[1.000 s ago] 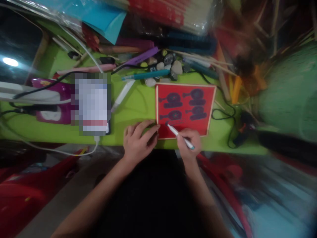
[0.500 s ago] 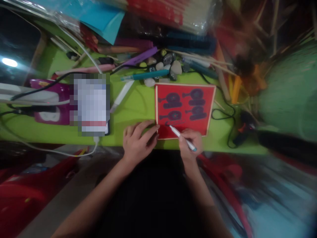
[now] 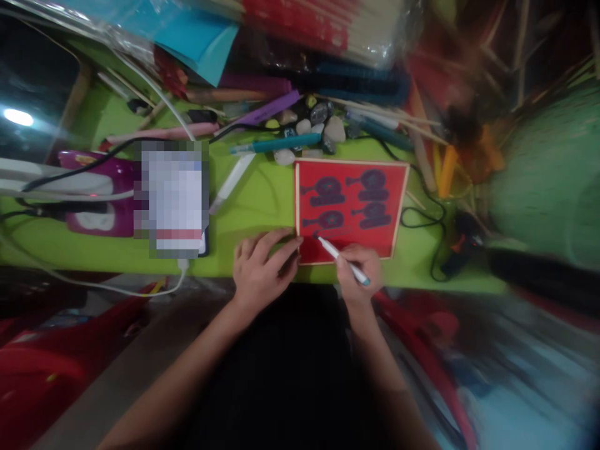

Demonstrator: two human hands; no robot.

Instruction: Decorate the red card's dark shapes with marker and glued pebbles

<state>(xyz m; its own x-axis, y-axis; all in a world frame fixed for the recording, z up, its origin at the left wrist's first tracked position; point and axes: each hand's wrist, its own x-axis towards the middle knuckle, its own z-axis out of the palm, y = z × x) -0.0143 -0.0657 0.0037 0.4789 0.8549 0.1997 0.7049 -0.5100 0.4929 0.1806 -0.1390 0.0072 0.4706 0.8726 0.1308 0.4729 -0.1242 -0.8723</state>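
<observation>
A red board [image 3: 354, 240] with a pale wooden border lies on the green table [image 3: 262, 187]. It bears several dark drawings [image 3: 372, 180], each a rounded shape with a thin stem. My right hand [image 3: 359, 272] is closed round a white marker [image 3: 330, 249] with a teal end. The marker's tip touches the lower left part of the board, beside a small dark stroke. My left hand [image 3: 262, 265] rests at the table's front edge with fingers spread, its fingertips on the board's left border.
Behind the board lie several pebbles [image 3: 334, 129], a teal pen [image 3: 285, 144] and a purple marker [image 3: 269, 107]. To the left are a blurred-out phone-like object [image 3: 175, 200], a white cable [image 3: 140, 292] and a purple power strip [image 3: 124, 215]. A black cord [image 3: 424, 219] runs along the right.
The marker's tip has shifted slightly left on the board, and my right hand with it. My left hand stays in place at the border.
</observation>
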